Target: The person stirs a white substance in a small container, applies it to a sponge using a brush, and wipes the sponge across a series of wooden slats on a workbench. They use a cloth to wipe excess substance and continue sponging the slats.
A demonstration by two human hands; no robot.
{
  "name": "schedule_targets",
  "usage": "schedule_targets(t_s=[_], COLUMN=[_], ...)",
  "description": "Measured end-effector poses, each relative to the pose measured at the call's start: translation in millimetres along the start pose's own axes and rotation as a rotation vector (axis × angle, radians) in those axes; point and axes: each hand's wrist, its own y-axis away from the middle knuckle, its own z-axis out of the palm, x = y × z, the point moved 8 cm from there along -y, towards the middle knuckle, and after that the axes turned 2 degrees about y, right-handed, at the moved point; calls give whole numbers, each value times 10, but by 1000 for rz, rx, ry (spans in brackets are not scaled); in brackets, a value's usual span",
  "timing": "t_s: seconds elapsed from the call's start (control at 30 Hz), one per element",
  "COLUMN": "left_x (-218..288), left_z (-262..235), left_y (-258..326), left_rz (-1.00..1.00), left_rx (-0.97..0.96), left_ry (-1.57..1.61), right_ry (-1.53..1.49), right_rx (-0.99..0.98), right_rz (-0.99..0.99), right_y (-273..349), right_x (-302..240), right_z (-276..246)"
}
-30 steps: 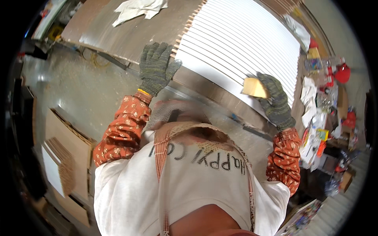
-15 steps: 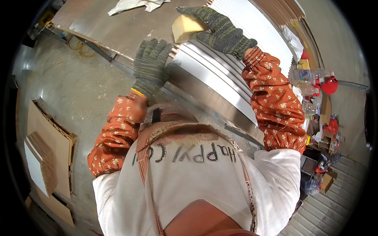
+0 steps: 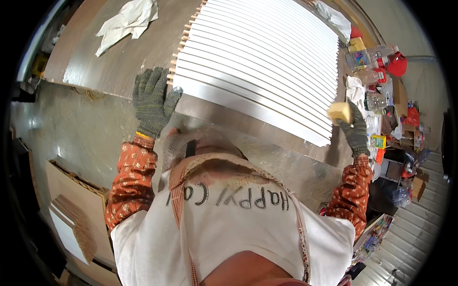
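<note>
A row of several long white slats (image 3: 267,62) lies side by side on a grey worktable (image 3: 119,62), their wooden ends showing at the left. My left hand (image 3: 152,100), in a grey knit glove, rests flat with spread fingers at the near left corner of the slats. My right hand (image 3: 355,128), also gloved, grips a yellow sponge block (image 3: 339,112) against the right end of the nearest slats.
A crumpled white cloth (image 3: 129,19) lies on the far left of the table. Bottles, a red object (image 3: 396,64) and cluttered shelves stand to the right. Stacked cardboard and boards (image 3: 71,214) lie on the floor at lower left.
My right hand has carried the sponge from the far middle of the slats down to their right end. My left hand stays at the near left corner.
</note>
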Motion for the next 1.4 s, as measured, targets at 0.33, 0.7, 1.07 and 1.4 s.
schedule_targets(t_s=[0.33,0.7,1.07,1.4], left_x=[475,1501,1518,1199], left_z=[44,-47,-45,-7], left_y=[-245,-253,-256,-318], left_rz=[136,563,573,341], left_rx=[-219,-138,-243,-211], left_ry=[202,183,365,731], right_ry=[450,19,52,445], right_rx=[684,730,410,715], right_rz=[315,-510,-86,573], right_y=[353,386,-86,408], right_x=[66,-2570,-1089,1285], right_z=[13,1097,173,-1063])
